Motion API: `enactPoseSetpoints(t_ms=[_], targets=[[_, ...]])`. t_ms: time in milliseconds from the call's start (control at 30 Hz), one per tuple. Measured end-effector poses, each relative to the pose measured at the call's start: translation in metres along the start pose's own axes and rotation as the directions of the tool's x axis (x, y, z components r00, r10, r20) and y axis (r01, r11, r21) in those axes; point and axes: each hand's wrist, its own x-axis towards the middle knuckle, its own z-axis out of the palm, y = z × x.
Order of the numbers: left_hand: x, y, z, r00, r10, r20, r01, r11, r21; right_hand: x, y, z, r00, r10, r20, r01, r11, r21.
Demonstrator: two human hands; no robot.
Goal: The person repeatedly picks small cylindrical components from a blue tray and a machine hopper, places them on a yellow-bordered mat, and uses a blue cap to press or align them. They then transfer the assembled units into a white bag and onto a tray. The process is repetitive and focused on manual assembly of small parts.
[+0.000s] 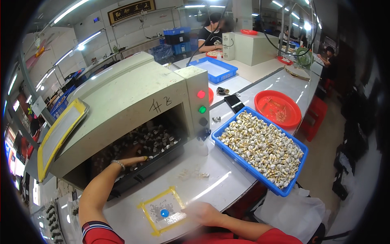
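Note:
My left hand (132, 161) reaches into a black tray (146, 170) in the mouth of a cream-coloured machine (118, 93). Its fingers look stretched out among many small grey and white pieces (156, 140), with something yellow on one fingertip; the hand is partly lost in shadow. Low over the white table, my right hand (205, 213) is smeared by motion, so its fingers and anything in them cannot be made out. Beside it lies a square marked off with yellow tape (175, 194), bearing dark spots and a small round blue piece (164, 213).
A blue tray (280, 191) heaped with small white-and-gold pieces stands at right. Behind it are a red basin (290, 101), a phone (234, 103) and another blue tray (211, 69). A person (211, 34) sits across the table. Red and green lights mark the machine's front.

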Motion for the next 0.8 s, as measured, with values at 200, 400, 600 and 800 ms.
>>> enactPoseSetpoints(t_ms=[200,400,600,800], targets=[[-0.018,-0.034,0.0,0.986,0.092,0.136,-0.08,0.993,-0.09,0.002,-0.013,-0.005,0.985,0.11,0.133,-0.109,0.994,-0.013],[-0.049,0.042,-0.019,0.964,-0.087,0.251,0.128,0.98,-0.15,0.006,-0.015,-0.005,0.988,0.126,0.094,-0.117,0.989,-0.096],[-0.039,0.024,-0.008,0.993,-0.039,0.112,0.054,0.99,-0.134,0.007,-0.017,-0.006,0.983,0.158,0.095,-0.151,0.986,-0.07],[-0.035,-0.004,-0.021,0.987,-0.153,-0.053,0.144,0.979,-0.142,0.003,-0.012,-0.003,0.987,0.131,0.098,-0.129,0.991,-0.028]])
